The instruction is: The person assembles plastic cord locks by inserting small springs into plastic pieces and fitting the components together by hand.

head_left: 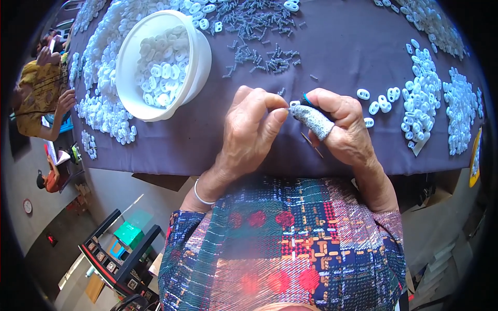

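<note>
My left hand (245, 128) is closed in a pinch, thumb and forefinger together on what looks like a tiny metal spring, mostly hidden by the fingertips. Right against it, my right hand (346, 124) grips a small white plastic oval piece with holes (294, 103) between its fingertips. A grey speckled cover (314, 122) wraps one digit of that hand, and something dark with a teal edge shows by the forefinger. Out below the right palm sticks a thin pointed rod (312, 145). Just beyond the fingertips lies a loose spring (281, 92).
A white tub (198, 67) part full of oval pieces stands at the left, among heaped white pieces (106, 116). Many springs (277, 59) lie scattered at the back of the dark tablecloth (332, 57). More white pieces (419, 103) are piled right. Other people sit far left.
</note>
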`<state>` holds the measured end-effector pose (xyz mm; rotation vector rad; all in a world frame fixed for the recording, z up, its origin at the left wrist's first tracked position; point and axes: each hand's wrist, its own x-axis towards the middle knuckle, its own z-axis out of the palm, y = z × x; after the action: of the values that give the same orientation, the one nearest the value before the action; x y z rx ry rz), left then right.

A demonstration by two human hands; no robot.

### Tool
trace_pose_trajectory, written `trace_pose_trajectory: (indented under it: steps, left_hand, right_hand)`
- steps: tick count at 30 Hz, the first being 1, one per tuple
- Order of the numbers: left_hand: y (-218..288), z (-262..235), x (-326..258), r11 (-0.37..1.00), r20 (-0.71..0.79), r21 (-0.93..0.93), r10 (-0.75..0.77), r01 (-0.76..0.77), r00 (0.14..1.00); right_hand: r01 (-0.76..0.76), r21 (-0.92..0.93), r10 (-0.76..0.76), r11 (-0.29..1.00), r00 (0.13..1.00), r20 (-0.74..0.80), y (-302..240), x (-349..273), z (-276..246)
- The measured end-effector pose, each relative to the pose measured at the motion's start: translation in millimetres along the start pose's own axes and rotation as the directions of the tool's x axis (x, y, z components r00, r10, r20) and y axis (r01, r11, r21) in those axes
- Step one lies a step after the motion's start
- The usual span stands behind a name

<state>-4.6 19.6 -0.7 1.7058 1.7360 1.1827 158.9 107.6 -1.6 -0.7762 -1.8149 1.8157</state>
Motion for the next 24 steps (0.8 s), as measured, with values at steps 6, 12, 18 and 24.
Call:
trace_pose_trajectory:
  steps: [6,12,18,24]
  left_hand:
    - [-2.0,5.7,1.9,0.997,-0.042,0.03,0.073,-0.071,0.996]
    - [-2.0,5.0,0.2,0.999,-0.015,0.01,0.048,-0.047,0.999]
    - [-5.0,3.2,3.1,0.997,-0.005,0.008,0.072,-0.072,0.997]
    - [-5.0,3.7,2.5,0.998,-0.023,0.012,0.063,-0.063,0.998]
  right_hand:
    - [0.021,-0.015,-0.021,1.0,1.0,0.013,1.8,0.4,0.0]
    - [0.059,-0.051,-0.059,0.997,0.998,0.013,5.0,1.2,0.2]
    - [0.09,-0.118,-0.085,0.989,0.996,0.04,1.5,5.2,-2.7]
    - [0.046,-0.091,-0.042,0.995,0.998,0.038,1.9,5.3,-0.1]
